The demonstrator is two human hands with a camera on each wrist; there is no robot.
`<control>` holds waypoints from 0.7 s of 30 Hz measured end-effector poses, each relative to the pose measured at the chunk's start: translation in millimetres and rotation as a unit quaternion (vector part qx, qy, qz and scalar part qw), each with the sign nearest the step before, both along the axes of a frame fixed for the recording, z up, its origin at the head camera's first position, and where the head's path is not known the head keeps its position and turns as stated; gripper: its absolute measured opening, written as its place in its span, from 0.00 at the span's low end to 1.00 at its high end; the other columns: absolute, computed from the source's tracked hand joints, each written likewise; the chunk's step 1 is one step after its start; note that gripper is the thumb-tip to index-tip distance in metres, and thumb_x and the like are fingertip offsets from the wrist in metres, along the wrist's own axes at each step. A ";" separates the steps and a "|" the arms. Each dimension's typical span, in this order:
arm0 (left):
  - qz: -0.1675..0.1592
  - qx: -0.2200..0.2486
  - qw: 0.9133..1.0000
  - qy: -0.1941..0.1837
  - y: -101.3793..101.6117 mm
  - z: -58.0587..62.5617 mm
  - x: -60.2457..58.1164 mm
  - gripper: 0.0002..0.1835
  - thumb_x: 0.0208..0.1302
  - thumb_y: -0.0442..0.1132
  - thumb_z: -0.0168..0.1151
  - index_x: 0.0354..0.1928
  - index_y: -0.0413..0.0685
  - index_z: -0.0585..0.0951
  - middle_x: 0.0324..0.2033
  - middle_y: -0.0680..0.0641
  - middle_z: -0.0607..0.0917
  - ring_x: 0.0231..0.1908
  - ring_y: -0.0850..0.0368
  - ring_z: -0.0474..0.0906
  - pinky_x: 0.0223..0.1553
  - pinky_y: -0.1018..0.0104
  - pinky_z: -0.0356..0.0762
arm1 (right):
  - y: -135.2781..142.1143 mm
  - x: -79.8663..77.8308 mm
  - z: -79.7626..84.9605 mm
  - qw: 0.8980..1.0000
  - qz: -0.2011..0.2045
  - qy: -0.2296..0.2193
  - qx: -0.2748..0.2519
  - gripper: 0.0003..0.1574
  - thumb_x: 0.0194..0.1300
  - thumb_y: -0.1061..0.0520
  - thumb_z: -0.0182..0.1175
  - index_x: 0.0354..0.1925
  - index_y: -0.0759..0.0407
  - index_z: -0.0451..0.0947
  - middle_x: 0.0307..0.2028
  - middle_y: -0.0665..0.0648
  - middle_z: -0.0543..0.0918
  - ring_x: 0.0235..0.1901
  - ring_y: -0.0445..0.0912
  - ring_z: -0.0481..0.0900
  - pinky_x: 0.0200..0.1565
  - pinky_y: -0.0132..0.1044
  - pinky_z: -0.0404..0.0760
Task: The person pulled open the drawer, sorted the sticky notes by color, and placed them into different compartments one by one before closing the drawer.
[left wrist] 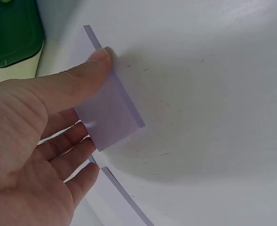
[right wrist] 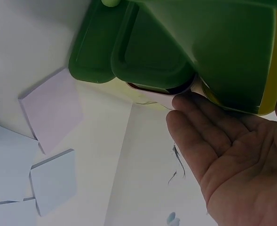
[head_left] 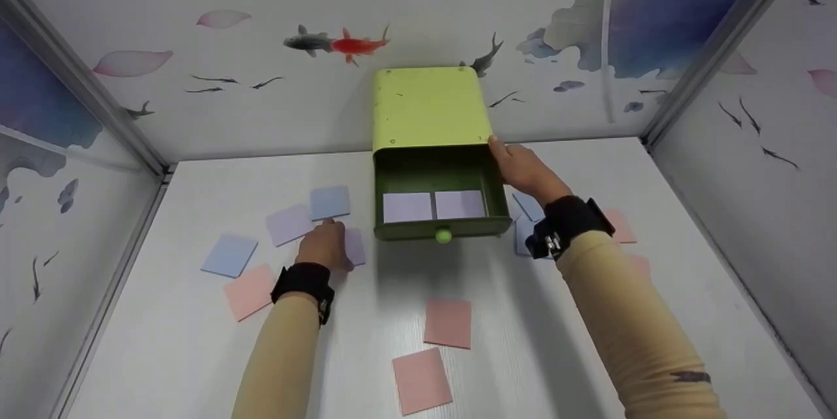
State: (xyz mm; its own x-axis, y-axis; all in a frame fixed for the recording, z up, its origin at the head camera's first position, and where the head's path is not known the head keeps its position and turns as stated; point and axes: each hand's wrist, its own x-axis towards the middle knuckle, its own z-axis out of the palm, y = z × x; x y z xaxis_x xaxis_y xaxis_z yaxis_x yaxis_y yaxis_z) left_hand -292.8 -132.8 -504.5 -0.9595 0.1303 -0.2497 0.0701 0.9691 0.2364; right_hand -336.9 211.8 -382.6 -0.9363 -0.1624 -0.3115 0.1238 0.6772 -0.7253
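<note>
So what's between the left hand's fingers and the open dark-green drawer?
The head view shows the thin lilac square those fingers pinch, then bare white tabletop before the drawer.

left of centre, the left hand (head_left: 325, 246) touches a purple card (head_left: 354, 248); right of centre, the right hand (head_left: 528, 172) touches a green box (head_left: 428, 107), two lilac cards (head_left: 407, 207) in its open drawer (head_left: 409, 231).

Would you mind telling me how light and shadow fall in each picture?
Head view: fairly even light, a soft shadow on the table under the open drawer; left wrist view: a bright patch on the table at upper right, soft shadow beside the purple pad in the left hand; right wrist view: dimmer, with the green panels looking dark.
</note>
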 end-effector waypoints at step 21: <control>0.009 -0.004 1.000 0.011 -9.8 -3.2 2.5 0.48 0.42 0.47 0.81 0.63 0.32 0.69 0.55 0.30 0.77 0.55 0.34 0.76 0.56 0.44 0.75 | -1.1 -1.2 -1.8 0.999 0.016 0.024 0.019 0.49 0.75 0.32 0.21 0.69 0.67 0.61 0.63 0.68 0.71 0.63 0.59 0.72 0.65 0.52 0.70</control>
